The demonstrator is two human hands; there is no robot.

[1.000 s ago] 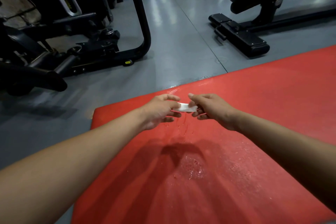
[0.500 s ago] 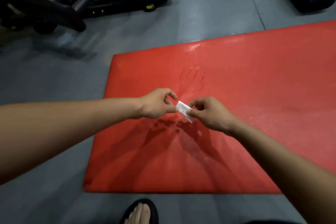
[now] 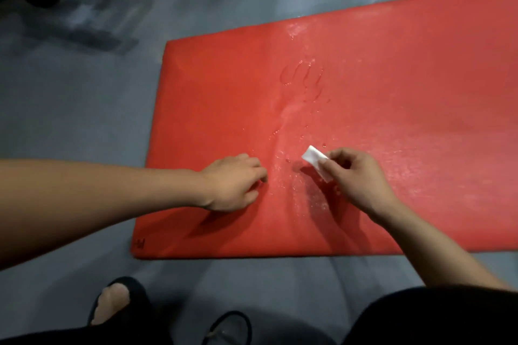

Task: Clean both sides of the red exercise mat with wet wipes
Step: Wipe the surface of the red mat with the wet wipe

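2 hands work low over the red exercise mat (image 3: 364, 78), which lies flat on the grey floor (image 3: 70, 120). The left hand (image 3: 232, 182) rests on it with fingers loosely curled and nothing in them, probably to steady the mat. Wet streaks (image 3: 302, 81) shine just beyond. The right hand (image 3: 356, 176) pinches a folded wet wipe (image 3: 315, 161) just above the surface, likely poised for wiping.
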